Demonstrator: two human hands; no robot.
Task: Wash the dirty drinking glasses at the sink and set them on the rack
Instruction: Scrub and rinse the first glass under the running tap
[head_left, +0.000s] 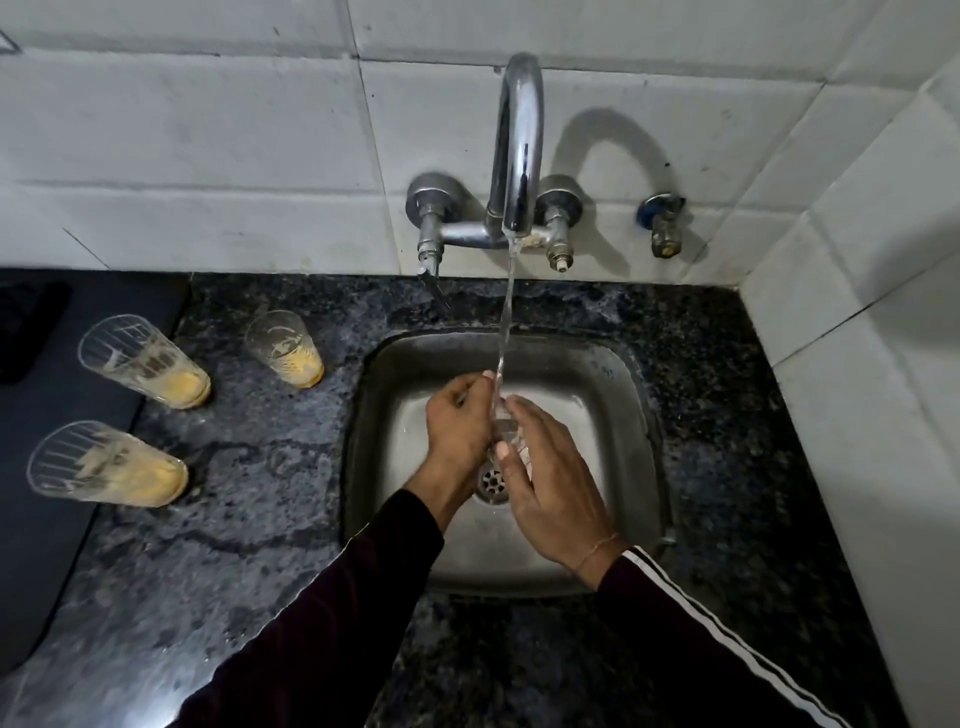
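Observation:
A clear drinking glass (505, 427) is between my two hands over the steel sink (631, 395), under the running stream from the tap (517, 156). My left hand (460, 421) curls against its left side. My right hand (550, 478) wraps round its right side with the thumb across the front. Most of the glass is hidden by my fingers. Three dirty glasses with yellow residue stand on the counter at the left: one at the back (284, 349), one further left (145, 362), one nearer me (106, 465).
The sink drain (491, 483) lies just below my hands. Dark speckled granite counter (270, 519) surrounds the sink. A black mat (47, 467) covers the far left. White tiled walls close in behind and to the right, with a small valve (664, 224) on the back wall.

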